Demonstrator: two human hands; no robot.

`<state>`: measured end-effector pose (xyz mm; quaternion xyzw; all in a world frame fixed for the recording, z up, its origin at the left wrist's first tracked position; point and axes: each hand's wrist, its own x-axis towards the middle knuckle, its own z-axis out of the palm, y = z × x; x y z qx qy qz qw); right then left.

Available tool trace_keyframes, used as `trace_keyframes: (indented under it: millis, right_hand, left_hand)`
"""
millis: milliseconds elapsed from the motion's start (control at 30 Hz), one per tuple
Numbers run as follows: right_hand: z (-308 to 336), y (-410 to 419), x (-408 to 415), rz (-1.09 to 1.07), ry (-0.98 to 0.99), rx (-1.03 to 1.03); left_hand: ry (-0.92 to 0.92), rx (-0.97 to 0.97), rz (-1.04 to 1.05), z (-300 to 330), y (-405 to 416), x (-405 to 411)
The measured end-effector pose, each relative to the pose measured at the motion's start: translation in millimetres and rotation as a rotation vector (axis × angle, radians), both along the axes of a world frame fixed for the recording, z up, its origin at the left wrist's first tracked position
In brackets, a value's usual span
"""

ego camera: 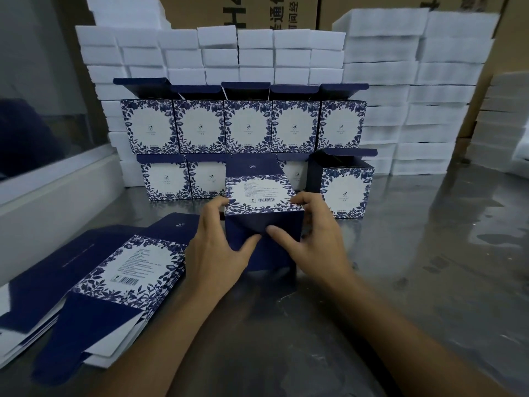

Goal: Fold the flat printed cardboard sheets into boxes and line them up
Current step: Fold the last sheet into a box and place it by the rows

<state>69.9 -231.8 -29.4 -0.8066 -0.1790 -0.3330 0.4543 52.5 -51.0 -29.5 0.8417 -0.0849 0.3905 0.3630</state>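
A blue-and-white floral box [260, 193], half formed, lies on its side at the table's centre with its barcode panel facing up. My left hand [217, 253] grips its left edge, thumb pressing the dark blue bottom flap [252, 236]. My right hand [312, 239] grips the right edge, its thumb on the same flap. A stack of flat printed sheets [120, 273] lies at the left front. Several finished boxes [246, 127] with open lids stand in two rows behind, the newest one [346, 190] at the lower row's right end.
White foam blocks [400, 96] are stacked high behind the rows and to the right. Brown cartons [257, 12] stand at the back. A white ledge [57, 193] runs along the left. The shiny metal table [429, 267] stretches to the right.
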Motion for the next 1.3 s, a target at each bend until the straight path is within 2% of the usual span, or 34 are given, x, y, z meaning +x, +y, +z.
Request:
trace_keyframes:
  millis: [200,400,533,600,667,833,900,1000,1133,1233,1300]
  right_hand:
    - [2.3,0.6,1.1,0.046,0.004,0.194]
    - [5.3,-0.4,1.3,0.088,0.021,0.282]
    - [-0.1,-3.5,2.9,0.05,0.119,0.294]
    - [-3.8,-8.0,5.1,0.001,0.19,0.252]
    - [-7.2,-10.7,7.0,-0.029,0.247,0.204]
    - [-7.8,-6.6,6.5,0.068,0.358,0.236]
    - [-3.7,-4.2,4.6,0.129,0.343,0.299]
    - [0.8,-3.4,4.2,0.234,0.363,0.392]
    - [1.0,-2.7,2.2,0.378,0.466,0.51]
    - [2.5,-3.5,2.4,0.29,0.452,0.452]
    - [2.1,-4.1,5.0,0.173,0.381,0.353]
  left_hand:
    - [-0.012,-0.284,-0.224,5.6,-2.5,-1.1]
    - [-0.024,-0.29,-0.086,6.6,2.6,10.6]
    - [0.175,-0.423,-0.139,4.1,2.8,13.2]
    - [0.307,-0.536,-0.231,5.0,4.6,13.2]
    - [0.345,-0.616,-0.317,5.8,6.3,12.9]
    - [0.251,-0.463,-0.259,4.8,8.7,13.6]
    - [0.264,-0.517,-0.342,5.6,12.8,14.5]
    - [0.341,-0.705,-0.556,8.2,18.4,15.7]
    - [0.433,-0.726,-0.684,9.1,16.6,16.9]
    - [0.401,-0.664,-0.659,10.7,17.0,13.9]
    - [0.367,-0.516,-0.545,11.0,16.9,10.8]
